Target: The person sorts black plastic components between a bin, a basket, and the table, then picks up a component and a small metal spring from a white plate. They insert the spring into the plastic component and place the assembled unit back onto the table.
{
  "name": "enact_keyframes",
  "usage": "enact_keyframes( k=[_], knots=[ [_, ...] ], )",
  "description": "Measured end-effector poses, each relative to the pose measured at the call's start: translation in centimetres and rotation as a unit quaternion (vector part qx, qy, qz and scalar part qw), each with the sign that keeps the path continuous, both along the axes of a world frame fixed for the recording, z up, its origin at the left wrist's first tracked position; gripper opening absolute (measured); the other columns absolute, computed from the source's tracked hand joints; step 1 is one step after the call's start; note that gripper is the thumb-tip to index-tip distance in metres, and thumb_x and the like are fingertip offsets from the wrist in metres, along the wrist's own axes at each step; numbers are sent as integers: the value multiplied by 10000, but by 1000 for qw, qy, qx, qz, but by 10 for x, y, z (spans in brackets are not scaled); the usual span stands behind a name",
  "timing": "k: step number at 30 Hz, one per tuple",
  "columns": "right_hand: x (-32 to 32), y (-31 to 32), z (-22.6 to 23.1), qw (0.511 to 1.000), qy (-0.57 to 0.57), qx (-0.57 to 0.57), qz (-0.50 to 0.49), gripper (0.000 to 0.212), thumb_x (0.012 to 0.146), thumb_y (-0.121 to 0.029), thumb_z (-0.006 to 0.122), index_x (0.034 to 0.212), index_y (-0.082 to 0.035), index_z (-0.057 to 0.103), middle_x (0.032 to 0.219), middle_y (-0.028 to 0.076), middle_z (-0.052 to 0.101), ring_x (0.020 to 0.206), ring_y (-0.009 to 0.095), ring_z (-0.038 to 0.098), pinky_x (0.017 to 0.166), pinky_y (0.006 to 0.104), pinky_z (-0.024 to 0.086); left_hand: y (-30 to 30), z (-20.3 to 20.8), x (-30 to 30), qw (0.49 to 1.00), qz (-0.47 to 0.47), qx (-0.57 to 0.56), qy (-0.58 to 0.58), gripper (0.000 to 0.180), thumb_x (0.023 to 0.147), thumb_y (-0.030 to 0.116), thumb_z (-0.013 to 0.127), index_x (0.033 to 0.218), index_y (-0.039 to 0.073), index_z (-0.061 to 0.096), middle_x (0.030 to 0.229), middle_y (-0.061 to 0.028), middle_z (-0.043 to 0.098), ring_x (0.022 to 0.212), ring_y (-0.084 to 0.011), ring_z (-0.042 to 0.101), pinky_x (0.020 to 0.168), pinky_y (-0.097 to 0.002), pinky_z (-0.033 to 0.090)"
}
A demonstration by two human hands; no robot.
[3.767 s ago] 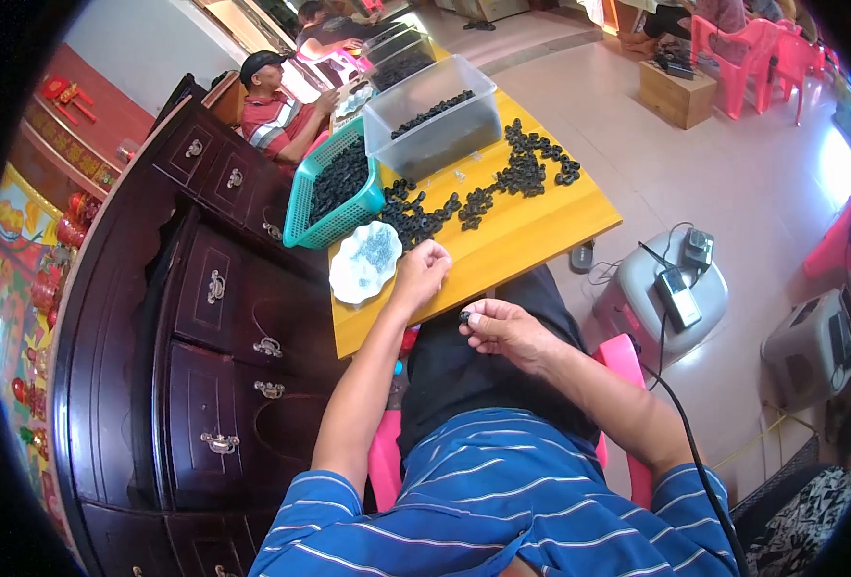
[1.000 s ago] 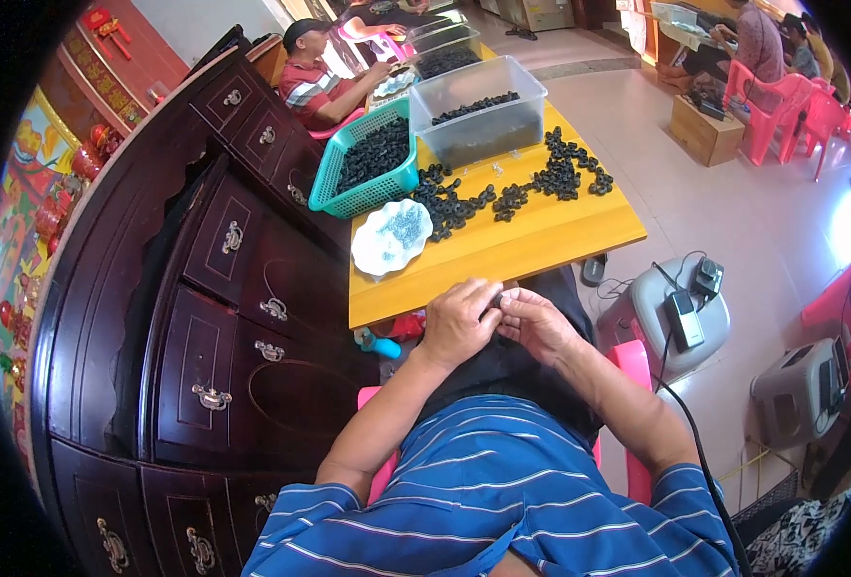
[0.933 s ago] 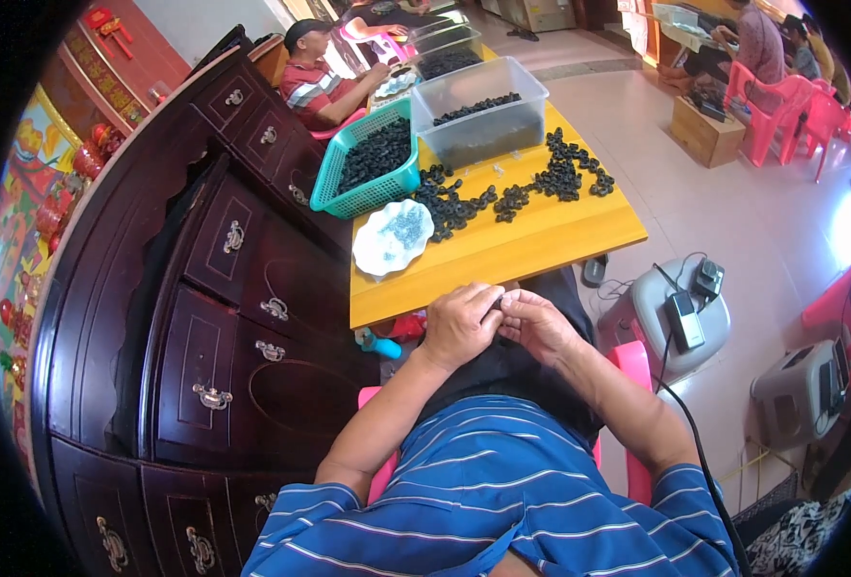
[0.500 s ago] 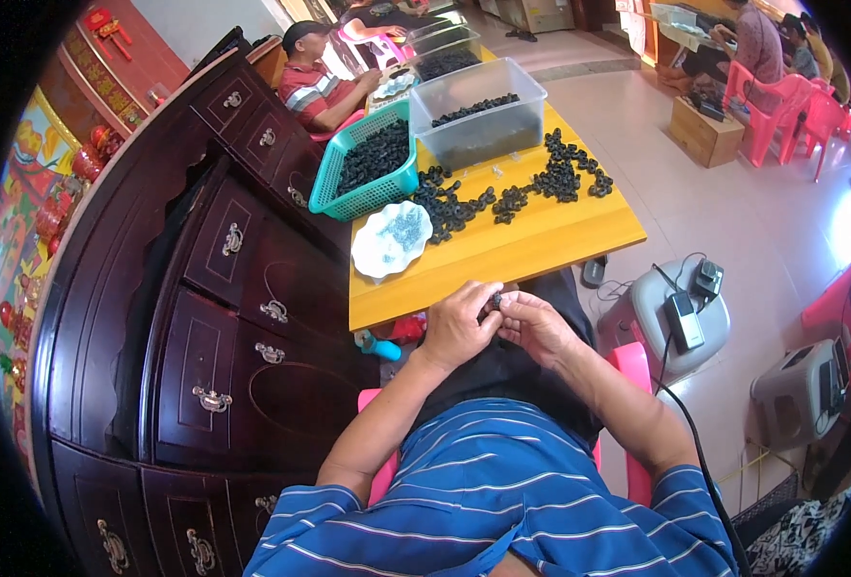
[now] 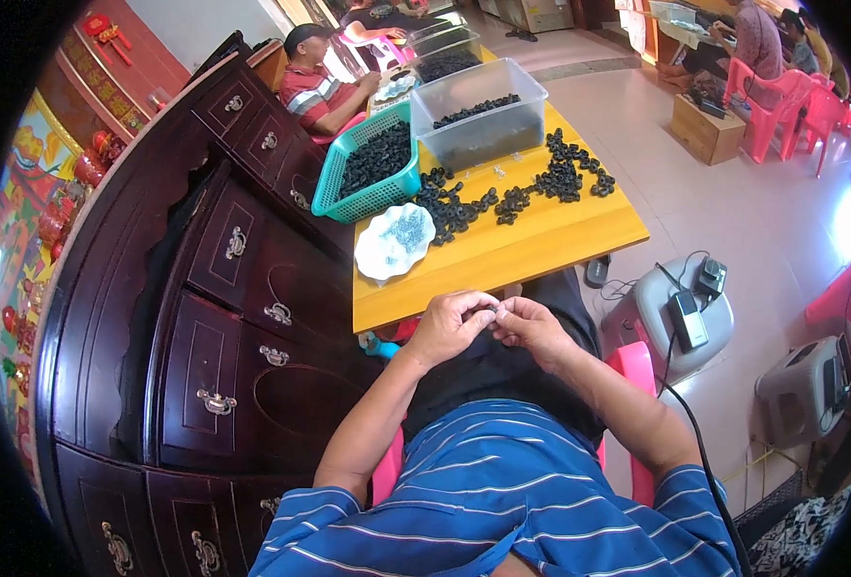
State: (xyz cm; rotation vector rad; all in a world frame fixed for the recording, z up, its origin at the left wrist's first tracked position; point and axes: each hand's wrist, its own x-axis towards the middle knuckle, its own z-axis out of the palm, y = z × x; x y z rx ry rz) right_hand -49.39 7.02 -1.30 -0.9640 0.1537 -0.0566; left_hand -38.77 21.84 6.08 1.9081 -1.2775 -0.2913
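My left hand [image 5: 450, 327] and my right hand [image 5: 533, 332] meet above my lap, just off the near edge of the yellow wooden table [image 5: 502, 248]. Both are closed, thumbs and fingers pinched together at a small black piece that the fingertips now almost wholly hide. Loose black ring-like pieces [image 5: 452, 213] lie in heaps on the tabletop beyond my hands. Left of them is a white scalloped dish [image 5: 373, 252] with tiny clear bits in it.
A green basket [image 5: 366, 204] and a clear plastic bin [image 5: 483, 139], both with black pieces inside, stand farther back. Dark wooden drawers [image 5: 209, 346] line my left. A grey stool [image 5: 709, 337] with devices and a cable is to my right. A person [image 5: 320, 91] sits at the far left.
Both hands have dipped slightly toward my lap, staying together. The small dark piece that showed between the fingertips is now mostly covered. The things on the table have not moved.
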Motion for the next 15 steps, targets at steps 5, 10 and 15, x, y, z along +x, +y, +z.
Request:
enact_keyframes(
  k=[5, 10, 15],
  knots=[
    [-1, 2, 0, 999, 43, -21, -11, 159, 962, -190, 640, 1047, -62, 596, 884, 26, 645, 764, 105, 569, 656, 221, 436, 8, 5, 11, 991, -20, 133, -2, 114, 840, 95, 648, 916, 21, 689, 766, -99, 693, 706, -188, 668, 668, -322, 524],
    [-3, -1, 3, 997, 65, -52, 3, 176, 937, -142, 651, 1080, -58, 591, 952, 48, 668, 813, 118, 604, 699, 220, 467, 23, 4, 43, 958, -89, 271, -8, 138, 795, 138, 641, 887, 42, 678, 731, -80, 674, 678, -168, 657, 657, -323, 530],
    [-4, -5, -4, 995, 61, -73, 28, 144, 975, -162, 622, 1087, -74, 606, 991, 43, 675, 841, 109, 604, 740, 229, 484, 30, 44, 130, 969, 98, 152, 169, 104, 897, 139, 643, 940, 50, 675, 783, -25, 667, 594, -100, 610, 545, -246, 483]
  ],
)
